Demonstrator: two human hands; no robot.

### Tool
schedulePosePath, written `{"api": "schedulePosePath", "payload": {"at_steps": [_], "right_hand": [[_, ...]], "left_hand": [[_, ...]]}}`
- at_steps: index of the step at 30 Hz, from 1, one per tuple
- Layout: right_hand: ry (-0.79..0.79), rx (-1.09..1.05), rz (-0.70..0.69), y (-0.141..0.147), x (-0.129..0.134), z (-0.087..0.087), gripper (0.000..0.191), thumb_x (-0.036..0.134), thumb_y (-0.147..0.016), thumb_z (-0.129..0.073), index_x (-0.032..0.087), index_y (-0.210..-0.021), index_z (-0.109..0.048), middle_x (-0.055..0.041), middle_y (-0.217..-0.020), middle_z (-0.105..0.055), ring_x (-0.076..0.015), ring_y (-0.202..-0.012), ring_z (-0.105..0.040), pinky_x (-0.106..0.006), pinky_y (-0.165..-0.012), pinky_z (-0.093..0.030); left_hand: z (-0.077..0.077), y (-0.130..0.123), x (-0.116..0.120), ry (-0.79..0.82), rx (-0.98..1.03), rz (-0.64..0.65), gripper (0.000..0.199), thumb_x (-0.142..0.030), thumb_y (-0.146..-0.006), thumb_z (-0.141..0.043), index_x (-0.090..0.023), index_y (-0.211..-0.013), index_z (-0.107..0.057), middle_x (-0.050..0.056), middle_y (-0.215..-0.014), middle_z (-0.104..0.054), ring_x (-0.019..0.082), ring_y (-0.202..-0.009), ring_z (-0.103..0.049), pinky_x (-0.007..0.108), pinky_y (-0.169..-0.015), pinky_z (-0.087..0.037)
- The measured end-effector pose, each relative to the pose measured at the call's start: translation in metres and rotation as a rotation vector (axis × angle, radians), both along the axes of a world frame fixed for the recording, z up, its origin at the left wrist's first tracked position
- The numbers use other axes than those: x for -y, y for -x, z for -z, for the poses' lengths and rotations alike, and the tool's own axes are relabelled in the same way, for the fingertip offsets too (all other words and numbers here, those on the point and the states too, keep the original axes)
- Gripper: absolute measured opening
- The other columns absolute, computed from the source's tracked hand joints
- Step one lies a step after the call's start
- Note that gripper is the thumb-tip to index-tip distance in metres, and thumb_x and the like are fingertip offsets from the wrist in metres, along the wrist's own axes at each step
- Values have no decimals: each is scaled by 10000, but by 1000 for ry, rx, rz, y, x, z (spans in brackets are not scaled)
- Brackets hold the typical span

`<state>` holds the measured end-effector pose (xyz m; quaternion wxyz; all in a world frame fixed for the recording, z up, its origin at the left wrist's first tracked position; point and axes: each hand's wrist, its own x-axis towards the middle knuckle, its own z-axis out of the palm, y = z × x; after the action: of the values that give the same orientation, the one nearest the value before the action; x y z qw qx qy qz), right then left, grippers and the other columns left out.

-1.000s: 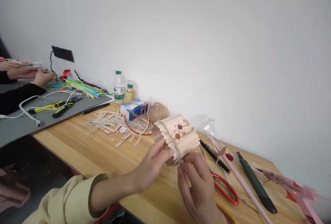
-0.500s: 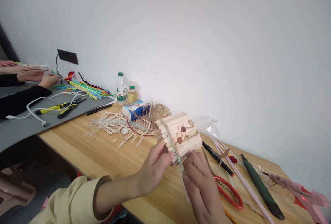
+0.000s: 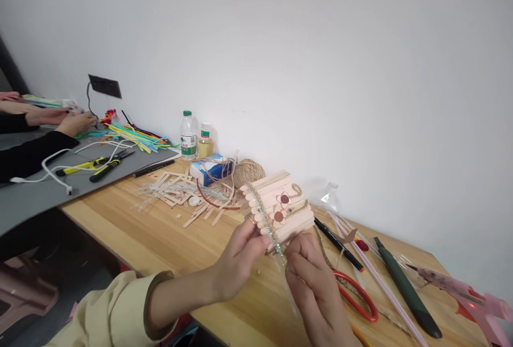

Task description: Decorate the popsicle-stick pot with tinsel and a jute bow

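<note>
- with the left hand (image 3: pixel 236 267), holds the stick craft (image 3: pixel 294 221) above the table (image 3: pixel 168 240), in a narrow grip at its edge
- with the right hand (image 3: pixel 315 280), pinches the glitter strand (image 3: pixel 267 224) along this edge
- has the twine ball (image 3: pixel 249 174) behind

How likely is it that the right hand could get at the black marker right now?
Probably yes: the black marker lies close beside the right hand, and most of its barrel looks uncovered. But the fingers are pinching the sparkly trim, so they would likely have to let go first.
</note>
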<state>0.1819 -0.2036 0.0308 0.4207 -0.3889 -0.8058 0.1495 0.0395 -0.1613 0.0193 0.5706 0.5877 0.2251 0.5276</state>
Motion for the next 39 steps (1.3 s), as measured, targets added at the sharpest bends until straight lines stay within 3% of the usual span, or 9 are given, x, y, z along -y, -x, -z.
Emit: {"api": "schedulePosePath", "payload": {"at_steps": [7, 13, 20, 24, 29, 39], "right_hand": [[-14, -12, -16, -1, 0, 0, 222, 118, -904, -264, 215, -712, -318, -11, -743, -376, -172, -722, -416, -335, -611, -359], [-93, 54, 8, 1, 0, 1, 202, 75, -872, -315, 215, -730, -341, -11, -754, -398, -170, -732, -427, -330, -610, -371], [-168, 113, 38, 2, -1, 1, 222, 46, -820, -382, 207, -681, -319, -9, -745, -409, -167, -744, -421, -320, -606, -362], [-206, 97, 43, 2, -2, -2, 224, 41, -797, -398, 203, -666, -316, 0, -709, -401, -154, -703, -413, -300, -576, -348], [-212, 71, 31, 1, -3, -3, 223, 39, -797, -383, 199, -662, -308, 4, -699, -401, -143, -690, -401, -283, -570, -339], [-214, 84, 16, 2, -1, -5, 223, 40, -782, -391, 199, -653, -303, 0, -708, -395, -149, -699, -401, -289, -571, -335]], "left_hand": [[2, 1, -1, -2, 19, -18, 331, -256, -844, -446, -174, -1144, -558, 41, -1184, -610, 219, -1162, -484, 311, -980, -371], [5, 0, -1, 20, 74, 7, 324, -247, -847, -459, -186, -1152, -551, 39, -1143, -628, 203, -1073, -538, 304, -927, -405], [0, 0, 0, 38, 103, -2, 231, -255, -775, -539, -167, -981, -594, 35, -925, -674, 181, -875, -592, 288, -812, -454], [2, 2, -2, 111, 127, 0, 145, -247, -671, -623, -151, -779, -610, 13, -727, -641, 151, -692, -547, 252, -646, -455], [7, 4, -4, 220, 176, -2, 137, -224, -583, -660, -149, -669, -586, -5, -644, -604, 127, -618, -506, 231, -587, -434], [10, 2, -3, 112, 158, -17, 153, -240, -625, -632, -142, -563, -532, -19, -554, -513, 92, -534, -409, 210, -514, -363]]}}
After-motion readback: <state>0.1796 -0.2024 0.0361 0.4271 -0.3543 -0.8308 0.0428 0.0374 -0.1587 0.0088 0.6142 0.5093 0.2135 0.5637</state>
